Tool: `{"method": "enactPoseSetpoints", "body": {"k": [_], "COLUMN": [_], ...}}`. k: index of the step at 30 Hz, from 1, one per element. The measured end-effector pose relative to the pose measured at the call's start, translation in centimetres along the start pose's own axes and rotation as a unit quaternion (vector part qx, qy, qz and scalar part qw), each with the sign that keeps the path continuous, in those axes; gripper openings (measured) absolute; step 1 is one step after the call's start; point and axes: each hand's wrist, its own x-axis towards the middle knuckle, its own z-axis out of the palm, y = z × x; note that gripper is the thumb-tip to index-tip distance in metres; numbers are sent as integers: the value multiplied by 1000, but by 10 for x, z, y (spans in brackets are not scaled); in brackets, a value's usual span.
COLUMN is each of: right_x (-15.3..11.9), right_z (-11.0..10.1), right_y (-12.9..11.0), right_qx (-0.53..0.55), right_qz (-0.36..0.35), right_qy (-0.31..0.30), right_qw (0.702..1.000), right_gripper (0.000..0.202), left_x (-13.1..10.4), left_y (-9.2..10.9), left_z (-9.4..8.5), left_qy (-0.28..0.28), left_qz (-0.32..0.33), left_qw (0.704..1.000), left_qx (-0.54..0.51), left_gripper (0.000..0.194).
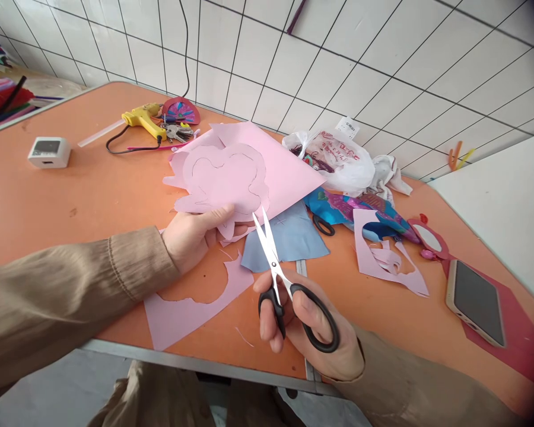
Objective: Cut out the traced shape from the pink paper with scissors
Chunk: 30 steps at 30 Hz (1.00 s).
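My left hand (200, 234) pinches the lower edge of a pink paper cutout (225, 172), thumb on top. A wavy, cloud-like outline is drawn on the cutout. In my right hand (318, 326) is a pair of scissors (273, 264) with black handles, thumb and fingers through the loops. The blades are slightly apart, their tips close to the cutout's lower right edge. Behind the cutout lies a larger pink sheet (285, 160). Below my left hand a pink paper scrap (191, 323) with a curved cut edge rests on the orange table (115, 207).
A yellow glue gun (145, 121) and keys (178, 131) lie at the back, a white box-shaped device (50, 152) to their left. Blue fabric-like sheet (289, 234), plastic bag (342, 160), pink offcut (387, 261) and phone (476, 302) are to the right. A tiled wall (249, 53) bounds the back.
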Motion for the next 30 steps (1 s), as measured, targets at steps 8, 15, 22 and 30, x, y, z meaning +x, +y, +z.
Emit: {"method": "enactPoseSetpoints", "body": {"k": [8,15,22,30], "right_x": [1,3,4,4], "right_z": [4,6,5,4], "right_y": [0,1,1,0], "right_qx": [-6,-2,-14,0], "right_qz": [1,-4,-10,-25], "right_qy": [6,8,6,0], "right_qw": [1000,1000,1000,1000], "right_gripper": [47,46,47,44], "left_x": [-4,-5,-2,3], "left_y": [-5,-7,-4,5], "left_z": [-2,-3,-5,-8], "left_qy": [-9,-31,-71,-133], "left_qz": [-7,3,30,44], "left_qw": [999,999,997,990], "left_qx": [-42,-22,10,19], "left_gripper": [12,3,30,37]}}
